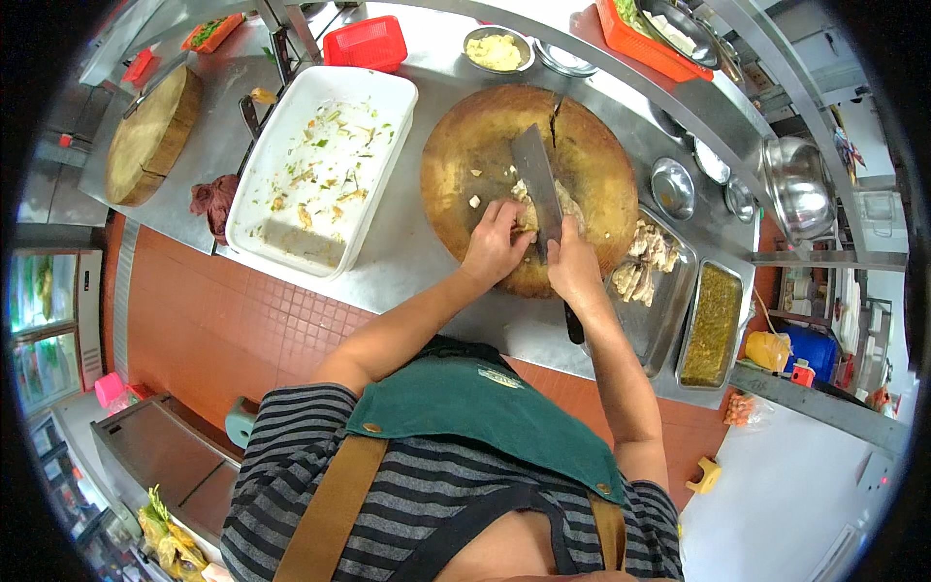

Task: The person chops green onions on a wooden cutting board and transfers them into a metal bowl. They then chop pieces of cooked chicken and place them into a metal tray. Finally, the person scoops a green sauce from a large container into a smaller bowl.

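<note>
A metal cleaver stands over the round wooden chopping block, which has a crack at its far edge. My right hand grips the cleaver at the near end of its blade. My left hand lies left of the blade, its fingers on pale pieces of cooked meat. More pale meat lies right of the blade, partly hidden by my right hand. Small scraps are scattered on the block. A black handle shows below my right wrist; whether it belongs to the cleaver I cannot tell.
Left of the block stands a white plastic tub with food scraps. To the right are a metal tray holding meat pieces and a tray of greenish-brown food. Metal bowls and a red basket stand beyond. Another chopping block lies far left.
</note>
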`<state>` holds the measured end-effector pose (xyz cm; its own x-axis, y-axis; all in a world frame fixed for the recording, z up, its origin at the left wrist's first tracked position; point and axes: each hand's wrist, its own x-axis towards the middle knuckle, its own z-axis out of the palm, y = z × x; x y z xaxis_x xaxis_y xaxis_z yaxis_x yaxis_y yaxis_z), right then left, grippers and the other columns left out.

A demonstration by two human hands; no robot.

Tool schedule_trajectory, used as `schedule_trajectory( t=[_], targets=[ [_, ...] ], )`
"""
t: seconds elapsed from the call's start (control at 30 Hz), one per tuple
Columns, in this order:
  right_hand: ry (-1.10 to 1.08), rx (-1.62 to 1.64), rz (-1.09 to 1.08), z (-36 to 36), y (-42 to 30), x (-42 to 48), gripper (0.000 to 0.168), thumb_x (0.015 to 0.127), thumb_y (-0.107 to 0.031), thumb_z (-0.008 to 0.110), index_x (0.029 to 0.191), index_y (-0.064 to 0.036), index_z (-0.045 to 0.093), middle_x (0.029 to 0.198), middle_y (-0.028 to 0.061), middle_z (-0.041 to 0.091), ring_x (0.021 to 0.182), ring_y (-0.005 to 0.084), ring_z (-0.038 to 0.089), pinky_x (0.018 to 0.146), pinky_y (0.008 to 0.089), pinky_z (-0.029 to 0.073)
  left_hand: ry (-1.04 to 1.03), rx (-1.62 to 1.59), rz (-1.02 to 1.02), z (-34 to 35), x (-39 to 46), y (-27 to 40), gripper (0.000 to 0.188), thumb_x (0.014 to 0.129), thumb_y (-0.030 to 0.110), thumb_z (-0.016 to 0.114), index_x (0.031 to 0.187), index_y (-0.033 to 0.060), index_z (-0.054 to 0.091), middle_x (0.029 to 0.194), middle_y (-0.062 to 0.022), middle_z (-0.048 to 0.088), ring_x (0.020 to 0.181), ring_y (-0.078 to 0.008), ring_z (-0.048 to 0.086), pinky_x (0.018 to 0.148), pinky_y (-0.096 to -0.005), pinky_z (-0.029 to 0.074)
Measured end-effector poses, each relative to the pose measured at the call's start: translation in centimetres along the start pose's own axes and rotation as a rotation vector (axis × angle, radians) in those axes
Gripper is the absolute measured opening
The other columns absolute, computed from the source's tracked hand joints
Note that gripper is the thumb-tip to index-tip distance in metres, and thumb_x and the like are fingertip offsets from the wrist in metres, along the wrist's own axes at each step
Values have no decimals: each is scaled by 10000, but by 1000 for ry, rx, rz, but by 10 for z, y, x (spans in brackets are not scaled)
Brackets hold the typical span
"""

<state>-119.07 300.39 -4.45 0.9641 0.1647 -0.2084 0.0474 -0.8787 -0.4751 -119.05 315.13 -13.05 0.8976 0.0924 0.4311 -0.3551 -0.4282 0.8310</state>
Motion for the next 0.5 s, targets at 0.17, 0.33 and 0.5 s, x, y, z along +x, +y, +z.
schedule_trajectory(
  t=[0.17, 0.33, 0.5],
  targets=[
    [7, -33, 41, -17, -16, -8, 347, 908, -153, 536, 1183, -16, 377, 819, 336, 633, 822, 515, 623, 741, 594, 462, -28, -166, -178, -5, 2, 14, 326, 784, 106, 756, 1054, 22, 593, 1104, -147, 601, 874, -260, 660, 741, -360, 561],
    [136, -23, -44, -54, -40, -30, 338, 928, -99, 526, 1229, -20, 393, 834, 318, 634, 797, 506, 616, 683, 567, 477, 37, -222, -64, -26, 26, 58, 339, 781, 90, 759, 1072, 20, 598, 1151, -151, 595, 888, -250, 660, 768, -349, 568],
    [-69, -194, 37, -3, -17, -7, 423, 881, -90, 539, 1254, 22, 373, 831, 342, 625, 845, 503, 621, 744, 587, 465, -141, 18, -167, -8, -3, 11, 277, 797, 61, 695, 1054, 25, 599, 1063, -173, 616, 894, -336, 638, 783, -416, 550]
  ],
)
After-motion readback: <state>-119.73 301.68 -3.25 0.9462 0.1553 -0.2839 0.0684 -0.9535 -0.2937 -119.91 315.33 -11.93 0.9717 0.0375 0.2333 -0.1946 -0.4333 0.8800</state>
